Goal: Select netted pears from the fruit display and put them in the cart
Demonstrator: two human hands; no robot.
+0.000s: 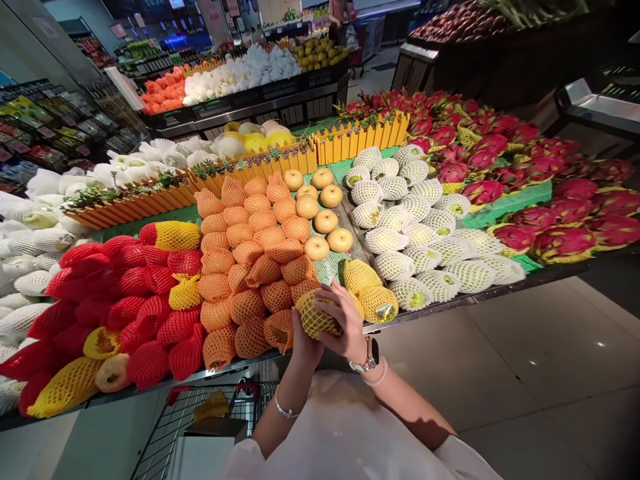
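Note:
Both of my hands are closed around a round fruit in a yellow foam net (pixel 316 316), held just over the front edge of the stand. My left hand (pixel 305 345) cups it from the left and below. Over its top and right side curl the fingers of my right hand (pixel 347 325); a watch is on that wrist. The netting covers the fruit, so its kind cannot be told. Just right of my hands lie more yellow-netted fruits (pixel 379 305). Orange-netted fruits (pixel 248 308) are stacked to the left, and bare round tan pears (pixel 341 240) sit behind.
Red-netted fruits (pixel 143 323) fill the stand's left side. White-netted fruits (pixel 439 285) and dragon fruits (pixel 565 241) lie to the right. Low orange picket fences (pixel 363 143) divide the display. A shopping cart (pixel 167 427) stands below at left. Far back is another person (pixel 340 17).

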